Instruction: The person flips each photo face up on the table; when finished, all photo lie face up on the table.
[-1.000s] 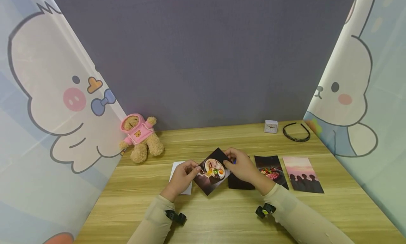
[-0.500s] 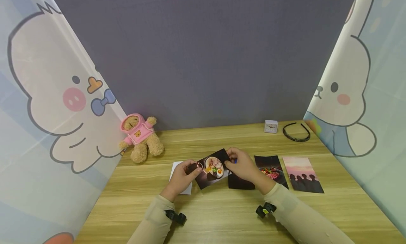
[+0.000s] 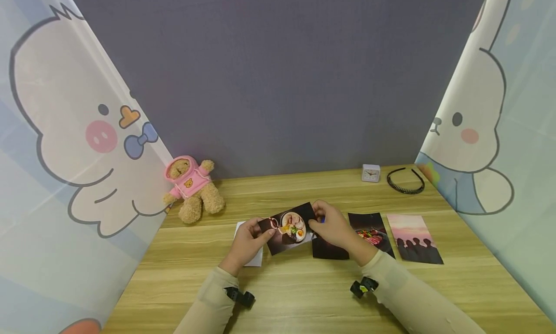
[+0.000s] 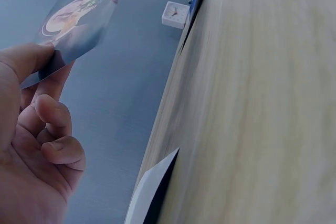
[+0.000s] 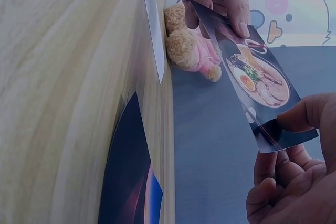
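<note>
A photo card [image 3: 292, 228] with a bowl of noodles and a halved egg on a dark ground is held up between both hands. My left hand [image 3: 248, 242] pinches its left end, thumb on the printed face and fingers behind, as the left wrist view shows. At the opposite end my right hand [image 3: 332, 226] pinches it the same way, with the thumb [image 5: 302, 116] on the picture. Below the left hand lies a white card [image 3: 255, 259], partly covered by that hand. A dark card with a bit of blue [image 3: 330, 249] lies under the right hand, partly hidden.
Right of the hands lie a dark card with a meat dish [image 3: 371, 232] and a pink-sky card with silhouettes [image 3: 414, 240]. A white clock [image 3: 371, 173] and a black headband [image 3: 406, 182] stand further back. A teddy bear in pink [image 3: 193, 187] sits at the back left.
The noodle photo card has turned from a steep diamond tilt to a nearly level, sideways position between the hands. Both hands keep their hold and have barely moved.
</note>
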The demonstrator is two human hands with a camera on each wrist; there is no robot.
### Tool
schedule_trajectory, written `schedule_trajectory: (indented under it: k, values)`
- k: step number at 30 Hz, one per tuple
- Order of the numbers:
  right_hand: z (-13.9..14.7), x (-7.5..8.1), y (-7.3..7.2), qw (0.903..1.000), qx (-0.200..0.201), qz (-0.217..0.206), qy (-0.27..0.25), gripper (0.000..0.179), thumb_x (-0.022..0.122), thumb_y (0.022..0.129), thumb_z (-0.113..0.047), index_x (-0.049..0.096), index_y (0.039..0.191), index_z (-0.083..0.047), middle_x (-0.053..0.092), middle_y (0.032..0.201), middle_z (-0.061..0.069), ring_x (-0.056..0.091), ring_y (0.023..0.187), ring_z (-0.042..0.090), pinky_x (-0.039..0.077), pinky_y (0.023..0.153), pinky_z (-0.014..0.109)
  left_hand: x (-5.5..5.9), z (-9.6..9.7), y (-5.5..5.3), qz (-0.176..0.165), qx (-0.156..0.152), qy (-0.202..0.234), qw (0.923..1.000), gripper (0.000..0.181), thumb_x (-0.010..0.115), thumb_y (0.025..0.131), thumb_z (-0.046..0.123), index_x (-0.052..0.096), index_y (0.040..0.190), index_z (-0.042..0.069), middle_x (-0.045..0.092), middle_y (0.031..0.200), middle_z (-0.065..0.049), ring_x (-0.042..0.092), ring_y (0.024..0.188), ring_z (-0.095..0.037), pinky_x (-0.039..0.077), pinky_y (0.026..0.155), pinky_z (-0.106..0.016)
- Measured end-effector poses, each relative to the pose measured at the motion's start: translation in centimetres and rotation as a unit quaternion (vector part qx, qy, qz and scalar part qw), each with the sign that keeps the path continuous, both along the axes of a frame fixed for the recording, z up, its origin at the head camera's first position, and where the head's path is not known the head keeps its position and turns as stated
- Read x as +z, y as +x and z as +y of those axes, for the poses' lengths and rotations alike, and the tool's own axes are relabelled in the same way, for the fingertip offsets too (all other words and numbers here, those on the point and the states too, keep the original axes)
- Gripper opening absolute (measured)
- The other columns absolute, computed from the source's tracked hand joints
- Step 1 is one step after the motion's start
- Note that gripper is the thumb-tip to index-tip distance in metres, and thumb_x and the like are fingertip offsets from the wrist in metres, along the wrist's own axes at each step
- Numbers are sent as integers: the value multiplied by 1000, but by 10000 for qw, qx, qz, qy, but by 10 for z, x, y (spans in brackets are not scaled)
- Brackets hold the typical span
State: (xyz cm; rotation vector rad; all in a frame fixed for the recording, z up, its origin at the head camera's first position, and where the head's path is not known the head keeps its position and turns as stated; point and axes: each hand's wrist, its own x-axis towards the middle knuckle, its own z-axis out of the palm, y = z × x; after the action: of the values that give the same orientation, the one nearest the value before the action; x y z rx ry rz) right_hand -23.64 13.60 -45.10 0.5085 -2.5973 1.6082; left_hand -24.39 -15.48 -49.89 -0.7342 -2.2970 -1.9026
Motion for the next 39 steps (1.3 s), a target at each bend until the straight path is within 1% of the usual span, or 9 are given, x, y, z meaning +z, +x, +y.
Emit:
schedule_trajectory:
  k: [4, 7, 10, 12, 18, 22, 27, 33, 39]
  values:
    - [1, 0, -1, 10000, -12, 40, 7, 17, 70, 97, -9, 60, 111, -12, 61, 94, 3, 56, 86, 23, 45, 74, 39, 1, 0, 1, 45, 74, -40, 10000, 13, 75, 99, 12, 68, 100, 1, 75, 84, -10, 62, 65, -10, 54, 59, -33]
    - [1, -1, -1, 10000, -9, 85, -8, 21, 70, 97, -7, 61, 117, -9, 62, 97, 3, 57, 87, 22, 47, 75, 39, 0, 0, 1, 188, 220, -171, 9994, 24, 77, 98, 15, 60, 85, 5, 57, 67, -1, 46, 57, -7, 41, 55, -24]
    - [1, -1, -1, 9999, -3, 116, -11, 25, 70, 97, -7, 63, 121, -9, 64, 101, 2, 57, 89, 22, 48, 77, 39, 0, -1, 1, 340, 308, -286, 9985, 39, 77, 98, 16, 46, 75, 9, 34, 62, 4, 32, 54, -8, 30, 54, -24]
    - [1, 0, -1, 9999, 37, 143, -18, 22, 71, 97, -7, 66, 118, -10, 65, 104, 1, 58, 90, 22, 48, 81, 39, 0, 0, 1, 370, 279, -288, 9985, 40, 77, 98, 15, 45, 74, 10, 33, 61, 4, 30, 54, -8, 30, 53, -24]
    - [-1, -1, 0, 9992, 145, 264, 247, 19, 72, 97, -8, 72, 115, -13, 69, 111, -2, 62, 100, 19, 51, 87, 42, 0, 0, 1, 366, 289, -254, 9986, 33, 77, 97, 11, 51, 77, 9, 38, 62, 3, 31, 54, -8, 30, 53, -24]
    - [-2, -1, 0, 9983, 212, 345, 408, 19, 73, 97, -10, 75, 115, -15, 72, 119, 1, 65, 111, 25, 52, 93, 52, 1, 1, 3, 280, 282, -194, 9990, 28, 78, 96, 11, 56, 80, 7, 44, 62, 2, 33, 53, -8, 30, 54, -23]
    - [-3, -2, 2, 9978, 171, 254, 594, 17, 73, 97, -15, 76, 114, -18, 71, 126, 3, 59, 130, 34, 46, 106, 59, 2, 1, 3, 219, 246, -177, 9993, 26, 78, 96, 10, 57, 81, 6, 49, 64, 2, 36, 54, -7, 31, 54, -22]
    - [-3, -3, 1, 9973, 138, 281, 667, 12, 73, 98, -17, 75, 110, -20, 70, 126, 3, 60, 127, 32, 47, 104, 59, 1, 1, 2, 240, 298, -228, 9990, 23, 78, 96, 11, 60, 82, 9, 53, 68, 2, 38, 57, -7, 34, 56, -23]
    - [-2, -5, 0, 9970, 257, 419, 599, 12, 71, 98, -13, 73, 108, -20, 70, 121, 1, 62, 120, 29, 48, 100, 57, 1, 1, 2, 194, 332, -171, 9991, 9, 79, 96, 10, 70, 94, 7, 72, 77, -5, 49, 59, -8, 42, 56, -23]
